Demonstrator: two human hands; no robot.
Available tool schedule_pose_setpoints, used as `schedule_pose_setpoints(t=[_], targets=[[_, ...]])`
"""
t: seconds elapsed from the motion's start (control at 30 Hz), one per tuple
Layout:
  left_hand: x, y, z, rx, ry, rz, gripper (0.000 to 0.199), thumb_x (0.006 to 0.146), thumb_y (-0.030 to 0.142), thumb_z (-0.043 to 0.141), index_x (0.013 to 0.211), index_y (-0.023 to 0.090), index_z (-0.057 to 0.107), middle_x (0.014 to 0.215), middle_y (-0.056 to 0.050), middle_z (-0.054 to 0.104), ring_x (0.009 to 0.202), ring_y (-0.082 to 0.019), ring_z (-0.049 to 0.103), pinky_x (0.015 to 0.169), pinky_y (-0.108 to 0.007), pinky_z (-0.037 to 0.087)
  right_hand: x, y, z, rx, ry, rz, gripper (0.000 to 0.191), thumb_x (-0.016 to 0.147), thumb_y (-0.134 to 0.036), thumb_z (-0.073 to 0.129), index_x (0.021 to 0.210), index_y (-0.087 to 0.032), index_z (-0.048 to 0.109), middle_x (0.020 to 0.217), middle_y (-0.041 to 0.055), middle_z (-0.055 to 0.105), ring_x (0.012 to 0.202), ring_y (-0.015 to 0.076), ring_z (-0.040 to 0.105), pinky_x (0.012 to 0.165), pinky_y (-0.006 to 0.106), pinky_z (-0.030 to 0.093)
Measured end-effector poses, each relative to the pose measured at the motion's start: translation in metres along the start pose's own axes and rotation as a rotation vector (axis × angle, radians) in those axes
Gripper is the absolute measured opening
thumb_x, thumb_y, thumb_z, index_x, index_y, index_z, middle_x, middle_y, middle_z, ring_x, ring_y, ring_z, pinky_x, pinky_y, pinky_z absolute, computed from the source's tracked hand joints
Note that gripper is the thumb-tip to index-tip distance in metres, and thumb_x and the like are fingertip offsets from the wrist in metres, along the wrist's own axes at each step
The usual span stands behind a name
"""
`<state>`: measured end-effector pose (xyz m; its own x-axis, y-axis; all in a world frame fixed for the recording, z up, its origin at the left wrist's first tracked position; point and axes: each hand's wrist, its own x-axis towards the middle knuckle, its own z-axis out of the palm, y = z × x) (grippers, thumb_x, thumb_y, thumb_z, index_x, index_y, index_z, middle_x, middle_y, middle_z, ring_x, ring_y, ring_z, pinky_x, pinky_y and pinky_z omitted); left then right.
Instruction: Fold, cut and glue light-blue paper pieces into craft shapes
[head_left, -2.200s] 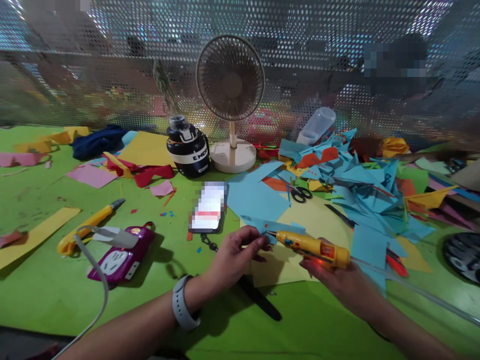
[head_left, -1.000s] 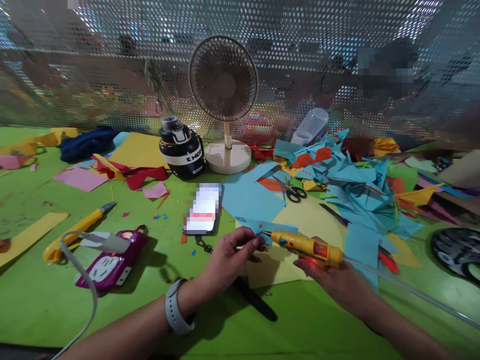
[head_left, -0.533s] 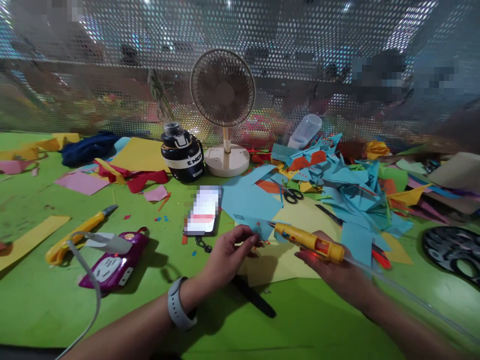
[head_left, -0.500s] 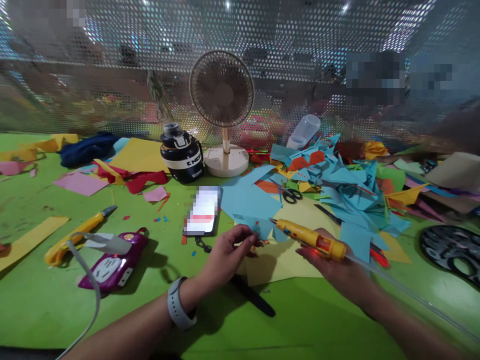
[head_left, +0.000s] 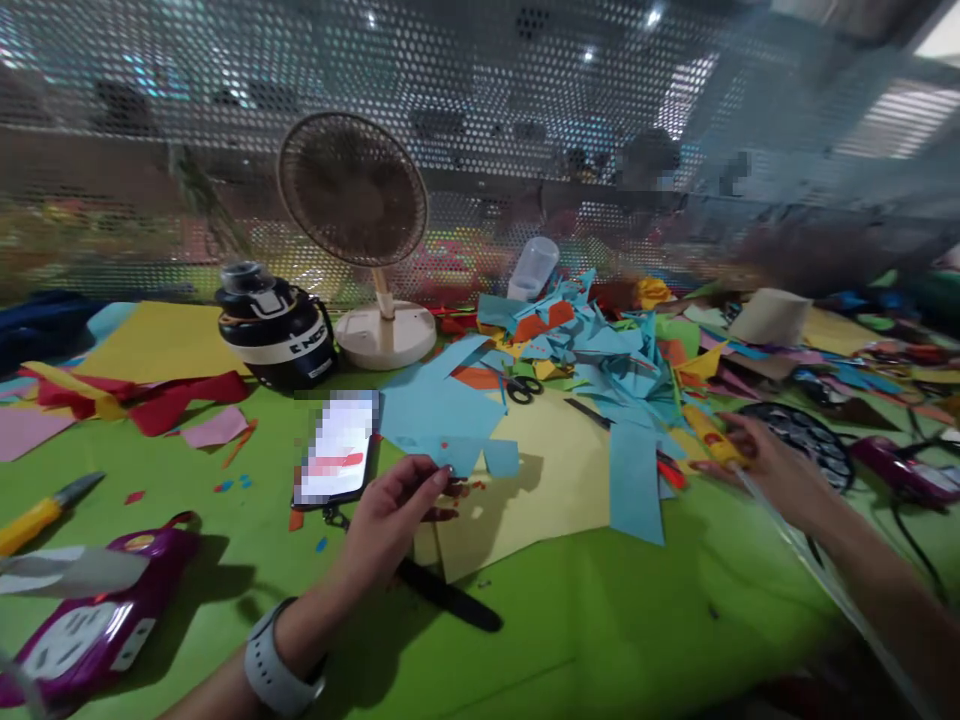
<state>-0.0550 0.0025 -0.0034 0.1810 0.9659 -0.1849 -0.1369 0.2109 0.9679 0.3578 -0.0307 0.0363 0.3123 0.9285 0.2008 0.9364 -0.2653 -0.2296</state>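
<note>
Pinched in the fingertips of my left hand point(head_left: 405, 510) is a small blue paper piece point(head_left: 500, 458) with a notch in its lower edge. It is above the pale yellow sheet point(head_left: 562, 490), and small red bits show by my fingers. My right hand point(head_left: 765, 460) is out to the right, wrapped round a yellow hot glue pen point(head_left: 705, 430) with a pale cord trailing back along my forearm. The glue pen's tip is blurred against the black round tray point(head_left: 814, 440). A blue paper strip point(head_left: 636, 485) overlaps the yellow sheet's right side.
A phone point(head_left: 341, 440) lies left of the paper, below a black bottle point(head_left: 274, 330) and a fan point(head_left: 386, 335). Scissors point(head_left: 523, 388) lie by piled blue scraps point(head_left: 615, 345). A dark flat strip point(head_left: 457, 597) is below my left hand. Purple power sockets point(head_left: 112, 610) stand left.
My right hand has swung the hot glue pen right, away from the blue paper piece. My left hand still pinches the paper. The view has turned right, bringing another purple device into sight.
</note>
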Motion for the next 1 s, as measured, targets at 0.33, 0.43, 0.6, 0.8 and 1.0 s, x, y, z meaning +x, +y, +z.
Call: schedule_pose_setpoints(t=[0.33, 0.43, 0.6, 0.8, 1.0], targets=[[0.003, -0.005, -0.004, 0.002, 0.033, -0.001, 0.028, 0.068, 0.041, 0.076, 0.080, 0.019, 0.064, 0.076, 0.000, 0.067, 0.078, -0.016, 0.066, 0.064, -0.024, 0.058, -0.009, 0.066, -0.001, 0.032, 0.043, 0.229, 0.061, 0.064, -0.036, 0.060, 0.119, -0.011, 0.052, 0.096, 0.0179, 0.063, 0.095, 0.0345, 0.058, 0.080, 0.042, 0.043], [0.003, -0.004, -0.004, 0.006, 0.042, -0.004, 0.030, 0.067, 0.042, 0.077, 0.080, 0.019, 0.064, 0.076, -0.001, 0.067, 0.079, -0.017, 0.066, 0.064, -0.025, 0.058, -0.009, 0.073, 0.002, 0.119, 0.101, 0.274, 0.054, 0.058, -0.036, 0.064, 0.108, -0.016, 0.058, 0.089, 0.0146, 0.062, 0.095, 0.0357, 0.057, 0.083, 0.046, 0.042], [0.003, -0.001, -0.003, 0.017, 0.056, -0.031, 0.034, 0.064, 0.044, 0.078, 0.079, 0.018, 0.063, 0.077, -0.001, 0.068, 0.079, -0.019, 0.066, 0.065, -0.026, 0.058, -0.014, 0.072, -0.007, 0.387, 0.117, 0.289, 0.052, 0.052, -0.035, 0.068, 0.101, -0.023, 0.058, 0.090, 0.0078, 0.063, 0.084, 0.0264, 0.062, 0.078, 0.040, 0.050], [0.002, 0.001, -0.002, 0.013, 0.068, -0.053, 0.038, 0.059, 0.046, 0.081, 0.078, 0.018, 0.064, 0.076, -0.001, 0.068, 0.078, -0.018, 0.065, 0.063, -0.025, 0.058, -0.021, 0.054, -0.017, 0.982, 0.301, 0.385, 0.054, 0.037, -0.024, 0.077, 0.088, -0.023, 0.061, 0.088, 0.0008, 0.062, 0.081, 0.0177, 0.062, 0.075, 0.027, 0.054], [0.002, -0.001, -0.003, 0.016, 0.057, -0.049, 0.034, 0.062, 0.044, 0.079, 0.079, 0.018, 0.065, 0.076, 0.000, 0.068, 0.079, -0.019, 0.066, 0.065, -0.025, 0.058, -0.012, 0.064, -0.016, 0.806, 0.367, 0.367, 0.056, 0.043, -0.034, 0.073, 0.095, -0.024, 0.055, 0.093, 0.0021, 0.061, 0.084, 0.0185, 0.062, 0.080, 0.032, 0.053]])
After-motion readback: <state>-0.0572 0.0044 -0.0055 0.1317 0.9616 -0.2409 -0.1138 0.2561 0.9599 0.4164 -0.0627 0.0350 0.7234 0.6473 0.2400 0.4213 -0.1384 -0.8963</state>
